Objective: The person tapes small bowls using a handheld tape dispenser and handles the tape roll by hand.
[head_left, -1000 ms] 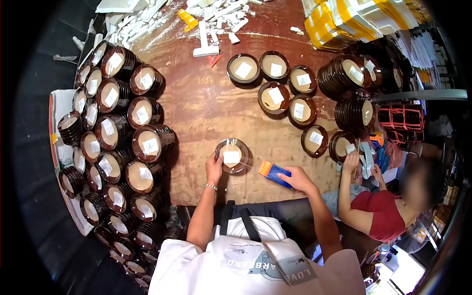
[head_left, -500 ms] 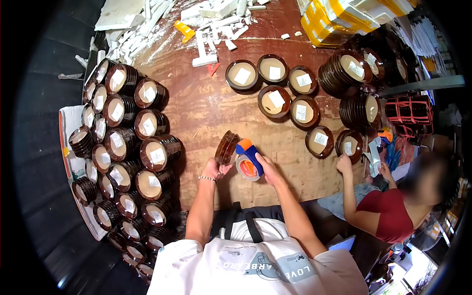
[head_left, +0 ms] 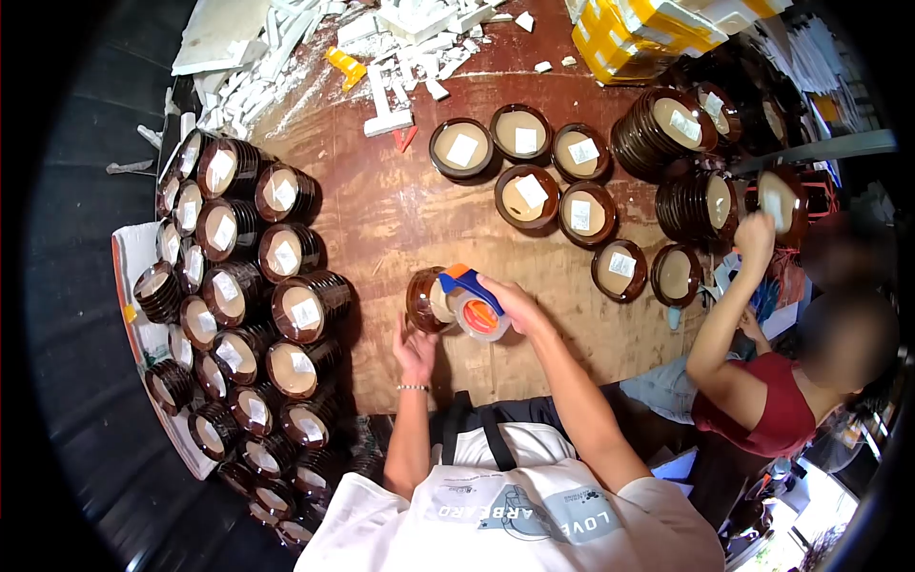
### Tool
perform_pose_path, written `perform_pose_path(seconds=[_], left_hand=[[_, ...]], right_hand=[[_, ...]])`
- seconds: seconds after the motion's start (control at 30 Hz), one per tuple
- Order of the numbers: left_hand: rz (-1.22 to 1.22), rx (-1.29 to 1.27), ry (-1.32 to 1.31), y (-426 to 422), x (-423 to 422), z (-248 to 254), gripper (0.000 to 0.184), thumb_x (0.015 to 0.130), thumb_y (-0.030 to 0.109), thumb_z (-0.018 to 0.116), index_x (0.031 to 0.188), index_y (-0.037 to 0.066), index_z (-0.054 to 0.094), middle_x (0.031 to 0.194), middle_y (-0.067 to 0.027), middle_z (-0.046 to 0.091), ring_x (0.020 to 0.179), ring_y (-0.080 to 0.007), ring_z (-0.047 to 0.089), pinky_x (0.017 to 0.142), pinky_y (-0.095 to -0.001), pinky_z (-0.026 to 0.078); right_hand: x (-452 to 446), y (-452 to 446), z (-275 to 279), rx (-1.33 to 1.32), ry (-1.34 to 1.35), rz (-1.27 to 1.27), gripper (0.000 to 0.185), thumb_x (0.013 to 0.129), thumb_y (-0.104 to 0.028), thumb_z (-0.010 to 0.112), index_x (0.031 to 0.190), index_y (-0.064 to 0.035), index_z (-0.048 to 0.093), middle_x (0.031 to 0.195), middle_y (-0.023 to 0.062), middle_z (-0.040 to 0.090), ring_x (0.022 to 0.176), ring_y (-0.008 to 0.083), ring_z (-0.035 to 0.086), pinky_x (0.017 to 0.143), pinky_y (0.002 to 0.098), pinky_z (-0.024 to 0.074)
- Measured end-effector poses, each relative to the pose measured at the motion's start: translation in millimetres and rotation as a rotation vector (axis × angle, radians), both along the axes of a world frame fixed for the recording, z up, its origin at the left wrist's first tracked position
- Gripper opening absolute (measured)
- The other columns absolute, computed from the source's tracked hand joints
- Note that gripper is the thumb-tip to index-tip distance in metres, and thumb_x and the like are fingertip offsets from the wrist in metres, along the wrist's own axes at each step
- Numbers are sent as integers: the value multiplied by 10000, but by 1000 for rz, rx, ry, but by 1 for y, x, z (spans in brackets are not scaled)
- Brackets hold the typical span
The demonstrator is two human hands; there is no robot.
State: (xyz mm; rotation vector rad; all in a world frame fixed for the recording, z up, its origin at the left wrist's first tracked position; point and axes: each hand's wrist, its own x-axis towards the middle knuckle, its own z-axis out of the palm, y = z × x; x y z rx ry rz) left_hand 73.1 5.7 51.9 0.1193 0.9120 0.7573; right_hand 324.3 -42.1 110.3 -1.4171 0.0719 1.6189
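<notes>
A short stack of brown glazed dishes (head_left: 419,301) is on the wooden table in front of me, its pale face partly covered by a blue and orange tape dispenser (head_left: 461,279). My right hand (head_left: 513,307) is closed around the dispenser, which carries a roll of clear tape (head_left: 481,317) and meets the dishes at their right side. My left hand (head_left: 415,354), a beaded bracelet at its wrist, is at the stack's near edge with fingers stretched out and apart. Its fingertips seem to touch the rim.
Many labelled dish stacks (head_left: 303,310) crowd the left side. Several more dishes (head_left: 527,195) lie at the right, beside taller stacks (head_left: 662,133). White foam scraps (head_left: 419,57) litter the back, near a yellow-taped box (head_left: 639,43). A co-worker's hand (head_left: 755,238) holds dishes at the right.
The dish stack has turned from tilted on edge to lying flatter, and my left hand has slid down its near side. The dispenser has moved left onto it. The co-worker's hand has lifted dishes away.
</notes>
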Motion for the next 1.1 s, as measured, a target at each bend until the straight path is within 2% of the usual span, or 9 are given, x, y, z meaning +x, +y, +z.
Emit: perform_pose_path(seconds=[0.13, 0.2, 0.27, 0.3, 0.43, 0.57, 0.7, 0.9, 1.1], left_hand=[[-359, 405, 417, 47, 24, 18, 453, 935, 121, 755, 1328, 43, 545, 1234, -46, 661, 1106, -155, 637, 995, -340, 508], [-338, 375, 487, 54, 26, 10, 430, 912, 97, 781, 1274, 51, 554, 1212, -31, 663, 1085, -141, 631, 953, -310, 520], [-348, 358, 513, 53, 29, 1, 435, 938, 124, 754, 1311, 68, 537, 1250, -50, 644, 1131, -163, 627, 983, -335, 519], [-357, 332, 536, 50, 30, -1, 442, 963, 151, 728, 1348, 85, 521, 1289, -69, 625, 1176, -184, 623, 1013, -360, 518], [-249, 74, 275, 57, 32, 36, 490, 1032, 345, 607, 1438, 133, 434, 1386, -93, 586, 1257, -264, 612, 994, -471, 557], [-336, 134, 328, 53, 22, 26, 507, 1013, 317, 616, 1454, 150, 431, 1422, -96, 567, 1282, -273, 598, 1004, -500, 560], [-332, 174, 252, 53, 24, 21, 490, 1008, 294, 637, 1435, 136, 453, 1385, -97, 596, 1263, -265, 616, 991, -484, 561], [-188, 294, 576, 59, 58, 29, 379, 940, 169, 762, 1242, -5, 612, 1187, -81, 694, 1031, -156, 669, 884, -317, 551], [-109, 284, 707, 61, 87, 33, 330, 912, 175, 795, 1150, -12, 664, 1099, -89, 724, 953, -166, 691, 838, -325, 565]], right_hand=[[-1, 36, 13, -38, -68, 85, 410, 1025, -387, 632, 969, 2, 747, 789, -6, 673, 638, 83, 565, 592, 278, 465], [-3, 50, 7, -21, -43, 56, 424, 1025, -389, 624, 939, 6, 752, 770, 11, 674, 620, 94, 564, 585, 287, 468], [-2, 57, -6, -57, -142, 109, 441, 1018, -393, 623, 861, 0, 746, 730, 39, 670, 603, 106, 568, 581, 301, 470], [2, 57, -8, -60, -128, 161, 433, 1021, -353, 624, 1097, 56, 740, 963, 110, 752, 804, 179, 716, 698, 331, 578], [3, 61, -18, -55, -89, 157, 424, 1025, -349, 616, 1100, 51, 736, 974, 110, 751, 804, 180, 713, 703, 333, 582], [-3, 47, -30, -51, -11, 113, 420, 1028, -356, 615, 1130, 34, 731, 996, 112, 752, 814, 177, 716, 724, 325, 588], [-3, 43, -28, -40, 12, 89, 407, 1026, -370, 624, 1094, 14, 741, 942, 91, 746, 765, 157, 698, 695, 313, 572], [-11, 47, -9, -83, -170, 64, 385, 1023, -400, 629, 929, -45, 743, 760, 13, 682, 615, 108, 592, 563, 281, 483], [-13, 35, 15, -11, -219, -86, 439, 1012, -425, 645, 937, -6, 751, 768, 27, 702, 628, 96, 604, 580, 288, 481]])
